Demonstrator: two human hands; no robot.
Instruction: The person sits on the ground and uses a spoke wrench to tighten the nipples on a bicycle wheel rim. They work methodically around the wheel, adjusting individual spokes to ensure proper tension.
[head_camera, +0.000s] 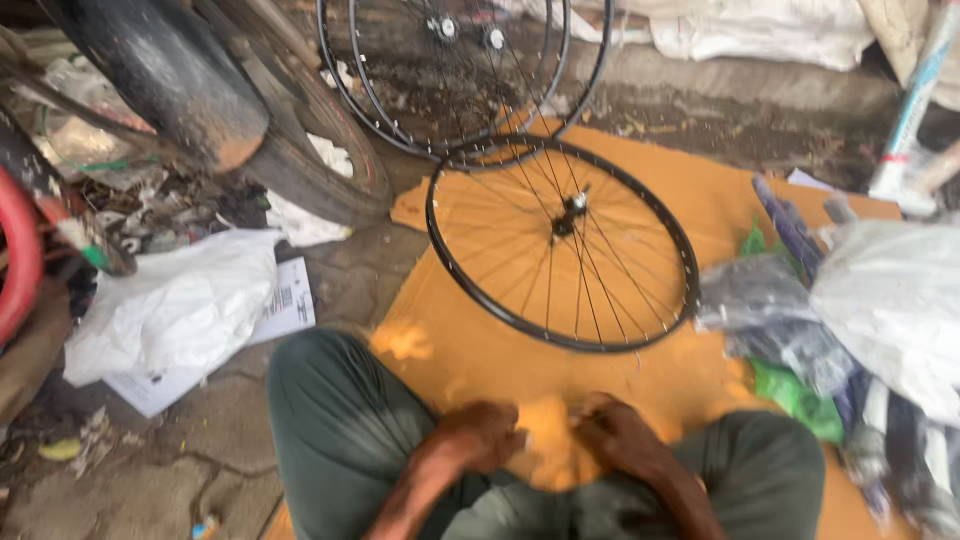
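Observation:
My left hand (478, 435) and my right hand (622, 435) are close together low in the head view, between my knees in dark green trousers (340, 420). Both are blurred, fingers curled; whether they hold anything small cannot be made out. They hover over an orange cardboard sheet (480, 350). A black spoked bicycle wheel rim (462, 270) lies flat on that sheet just beyond my hands, its hub (572, 208) at the middle.
Two more black rims (590, 70) lean at the back. A tyre and mudguard (200, 90) stand at upper left. White plastic bags and paper (180, 310) lie left. Plastic-wrapped bicycle parts (880, 320) pile up on the right. A white frame tube (915, 100) leans far right.

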